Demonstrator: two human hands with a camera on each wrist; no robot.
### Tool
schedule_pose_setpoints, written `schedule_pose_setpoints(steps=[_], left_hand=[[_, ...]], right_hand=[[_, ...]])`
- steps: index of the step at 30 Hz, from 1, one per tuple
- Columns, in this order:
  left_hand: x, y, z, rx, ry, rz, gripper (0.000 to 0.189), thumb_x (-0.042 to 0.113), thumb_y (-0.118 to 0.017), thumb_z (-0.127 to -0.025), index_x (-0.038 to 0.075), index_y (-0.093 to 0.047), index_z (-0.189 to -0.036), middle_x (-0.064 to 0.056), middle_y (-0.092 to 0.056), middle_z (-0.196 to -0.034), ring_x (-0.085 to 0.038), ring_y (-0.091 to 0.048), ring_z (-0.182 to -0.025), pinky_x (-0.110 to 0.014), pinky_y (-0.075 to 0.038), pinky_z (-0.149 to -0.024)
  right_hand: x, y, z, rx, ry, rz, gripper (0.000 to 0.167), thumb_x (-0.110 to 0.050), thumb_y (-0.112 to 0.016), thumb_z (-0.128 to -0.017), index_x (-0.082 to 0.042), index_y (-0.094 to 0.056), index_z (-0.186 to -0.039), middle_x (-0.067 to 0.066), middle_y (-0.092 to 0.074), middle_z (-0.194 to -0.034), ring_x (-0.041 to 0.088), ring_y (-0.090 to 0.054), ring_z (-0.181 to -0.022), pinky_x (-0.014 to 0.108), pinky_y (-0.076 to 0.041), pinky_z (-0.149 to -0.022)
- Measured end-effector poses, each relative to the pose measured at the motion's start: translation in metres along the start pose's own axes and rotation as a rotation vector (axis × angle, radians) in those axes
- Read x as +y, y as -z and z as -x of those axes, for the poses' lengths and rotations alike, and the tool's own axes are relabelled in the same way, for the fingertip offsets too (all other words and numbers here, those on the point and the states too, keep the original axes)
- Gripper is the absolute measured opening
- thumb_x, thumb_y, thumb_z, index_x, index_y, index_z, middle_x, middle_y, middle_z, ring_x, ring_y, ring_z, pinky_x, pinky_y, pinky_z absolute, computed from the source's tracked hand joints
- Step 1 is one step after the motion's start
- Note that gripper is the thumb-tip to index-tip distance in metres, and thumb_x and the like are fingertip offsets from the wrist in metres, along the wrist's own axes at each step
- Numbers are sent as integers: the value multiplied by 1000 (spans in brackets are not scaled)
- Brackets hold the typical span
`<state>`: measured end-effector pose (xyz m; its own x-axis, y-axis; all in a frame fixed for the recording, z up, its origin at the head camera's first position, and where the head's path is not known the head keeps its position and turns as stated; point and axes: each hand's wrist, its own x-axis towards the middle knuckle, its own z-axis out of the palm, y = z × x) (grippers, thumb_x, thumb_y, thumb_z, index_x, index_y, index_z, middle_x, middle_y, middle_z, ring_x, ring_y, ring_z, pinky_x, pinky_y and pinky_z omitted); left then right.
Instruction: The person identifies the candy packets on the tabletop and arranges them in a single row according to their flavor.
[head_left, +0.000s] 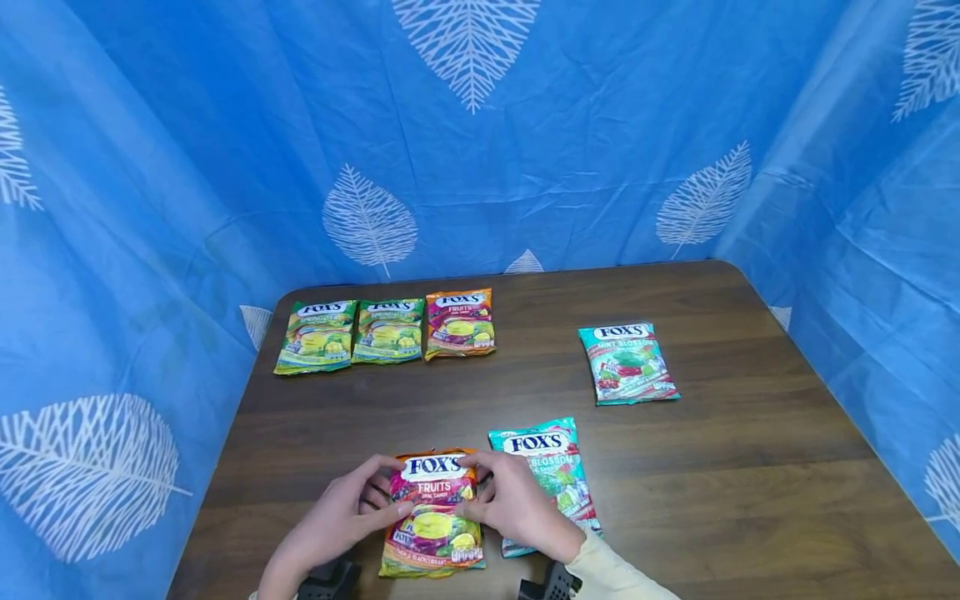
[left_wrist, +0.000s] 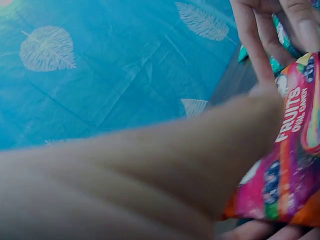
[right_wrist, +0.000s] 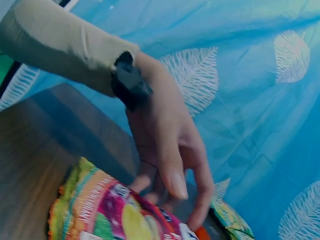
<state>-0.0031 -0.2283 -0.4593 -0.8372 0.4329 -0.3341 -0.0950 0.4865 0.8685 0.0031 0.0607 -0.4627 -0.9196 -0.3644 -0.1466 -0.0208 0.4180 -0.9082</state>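
Both hands hold an orange and magenta Fox's Fruits candy packet [head_left: 433, 525] near the front of the table, its printed face up. My left hand [head_left: 348, 512] grips its left side, thumb on the front and fingers curled at the edge. On the opposite side my right hand [head_left: 517, 500] grips it the same way. In the left wrist view, the blurred left thumb hides part of the packet [left_wrist: 295, 135]. The right wrist view shows the left hand [right_wrist: 167, 130] at the packet's edge. A teal Mint Blossom packet [head_left: 558, 475] lies partly beneath the right hand.
Along the table's back left lie two green Springs packets [head_left: 315, 337] [head_left: 388, 333] and another Fruits packet [head_left: 460, 325], side by side in a row. A second Mint Blossom packet [head_left: 628, 367] lies toward the back right. Blue leaf-patterned cloth [head_left: 525, 167] surrounds the wooden table [head_left: 712, 467].
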Motion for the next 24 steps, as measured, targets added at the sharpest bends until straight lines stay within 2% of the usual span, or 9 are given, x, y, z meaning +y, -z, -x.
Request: schedule_pose_setpoints(steps=[5, 14, 24], left_hand=[[-2, -6, -8, 72, -7, -68, 54, 25, -86, -98, 4, -60, -140, -8, -63, -107, -21, -63, -84, -29, -56, -69], [-8, -11, -10, 108, -19, -90, 47, 15, -86, -97, 7, -60, -136, -6, -61, -106, -19, -61, -84, -27, -55, -67], [-9, -9, -12, 128, 2, -77, 48, 16, -86, -97, 7, -59, -137, -7, -60, -110, -20, -61, -85, -28, -56, -68]], right_hand=[[2, -6, 2, -1, 26, 58, 61, -14, -96, -87, -2, -68, -140, 12, -63, -133, 8, -64, -82, 26, -54, -71], [8, -8, 2, -8, 27, 62, 60, -16, -94, -89, -4, -67, -141, 4, -62, -129, 8, -62, -90, 27, -52, -77], [7, -9, -2, -27, 44, 20, 65, -12, -92, -90, -3, -63, -147, 7, -58, -133, 8, -62, -96, 25, -57, -76]])
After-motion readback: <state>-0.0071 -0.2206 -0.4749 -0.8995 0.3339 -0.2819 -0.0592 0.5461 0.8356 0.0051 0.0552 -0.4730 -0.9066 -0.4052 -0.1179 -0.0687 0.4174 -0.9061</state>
